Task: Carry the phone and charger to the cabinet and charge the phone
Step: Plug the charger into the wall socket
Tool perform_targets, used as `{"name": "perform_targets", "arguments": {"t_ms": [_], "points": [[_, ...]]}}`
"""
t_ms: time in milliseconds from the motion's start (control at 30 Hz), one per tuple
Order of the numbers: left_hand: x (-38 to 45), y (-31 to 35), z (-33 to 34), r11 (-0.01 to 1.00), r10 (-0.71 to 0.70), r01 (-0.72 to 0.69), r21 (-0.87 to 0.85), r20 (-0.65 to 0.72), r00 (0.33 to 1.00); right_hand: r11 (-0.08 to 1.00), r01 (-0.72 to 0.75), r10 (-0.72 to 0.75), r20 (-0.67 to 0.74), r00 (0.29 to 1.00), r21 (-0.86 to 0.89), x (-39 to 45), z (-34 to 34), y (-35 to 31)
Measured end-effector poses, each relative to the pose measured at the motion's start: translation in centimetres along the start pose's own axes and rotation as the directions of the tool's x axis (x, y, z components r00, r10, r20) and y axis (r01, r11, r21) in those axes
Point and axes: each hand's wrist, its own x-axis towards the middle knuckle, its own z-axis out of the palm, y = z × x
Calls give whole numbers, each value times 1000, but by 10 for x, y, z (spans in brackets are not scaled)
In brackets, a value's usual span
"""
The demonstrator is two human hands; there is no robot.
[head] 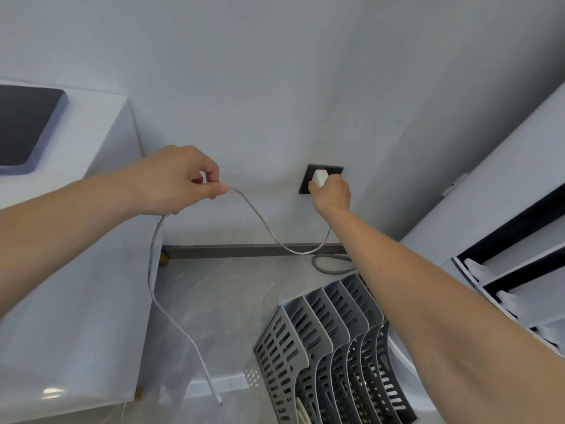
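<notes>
My right hand [331, 194] grips the white charger plug [319, 178] against the dark wall socket [305, 179], low on the pale wall. My left hand [180, 180] pinches the white charging cable [266, 223] between thumb and forefinger. From that pinch the cable sags to the right toward the plug. Its other part hangs down in front of the white cabinet [76, 270], with the free connector end [219, 399] dangling near the floor. No phone shows in the view.
A dark pad [21, 127] lies on the cabinet top at the left. A grey slotted file rack [324, 347] stands on the floor below my right arm. A grey cord [325, 264] loops by the skirting. White shelving [504, 270] stands at the right.
</notes>
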Motion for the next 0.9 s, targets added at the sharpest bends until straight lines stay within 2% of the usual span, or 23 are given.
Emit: {"name": "perform_targets", "arguments": {"t_ms": [267, 433, 533, 600, 767, 900], "points": [[1, 0, -1, 999, -21, 23, 47, -53, 998, 1000, -14, 13, 53, 998, 16, -24, -8, -4], [1, 1, -3, 998, -43, 46, 31, -74, 996, 985, 117, -137, -167, 976, -126, -75, -8, -9], [-1, 0, -4, 997, -75, 74, -12, -58, 996, 964, 253, -266, -318, 910, -82, -120, -10, -18], [-4, 1, -4, 995, -90, 88, -35, -47, 995, 937, 349, -330, -346, 878, -8, -159, -4, -24], [-15, 4, -6, 991, -106, 102, -88, -39, 994, 876, 466, -445, -160, 881, 126, -251, 22, -46], [-23, 5, -7, 987, -105, 102, -126, -19, 994, 917, 371, -391, 147, 909, 145, -277, 55, -68]]}}
